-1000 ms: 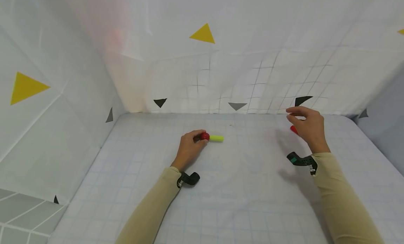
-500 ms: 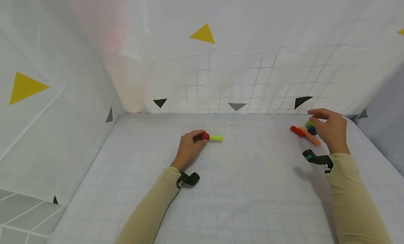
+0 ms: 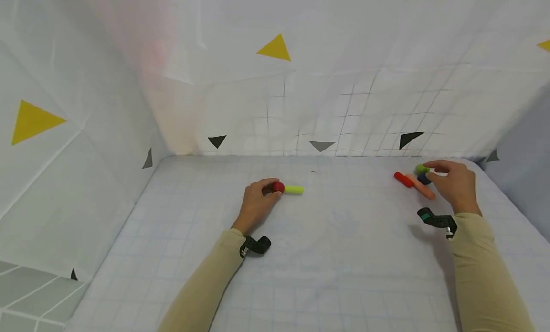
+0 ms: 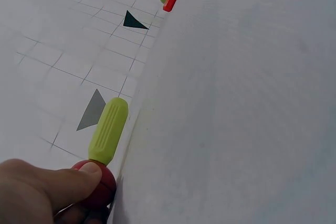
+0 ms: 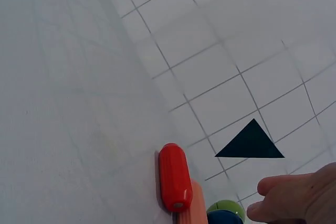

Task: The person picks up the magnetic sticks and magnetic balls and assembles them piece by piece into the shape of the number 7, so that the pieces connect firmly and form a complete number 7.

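Observation:
My left hand (image 3: 257, 201) pinches a red ball (image 4: 100, 184) between thumb and fingers. A ridged yellow-green stick (image 4: 108, 131) juts from the ball on the side away from the hand; it shows in the head view too. At the far right, my right hand (image 3: 456, 185) reaches over with thumb and forefinger apart, fingertips right at a green ball (image 3: 422, 169) and a dark blue ball (image 3: 424, 178). In the right wrist view both balls are cut off by the lower edge. Part of the right hand lies outside that view.
A red stick (image 3: 403, 179) and a salmon-coloured stick (image 3: 420, 187) lie left of the two balls, overlapping each other. The white sheet-covered table (image 3: 326, 255) meets a white sheet wall (image 3: 240, 107) behind, marked with dark and yellow triangles.
My right hand has moved right, then lowered toward the green and blue balls, uncovering the sticks beside them. The left hand keeps the red ball in the same place.

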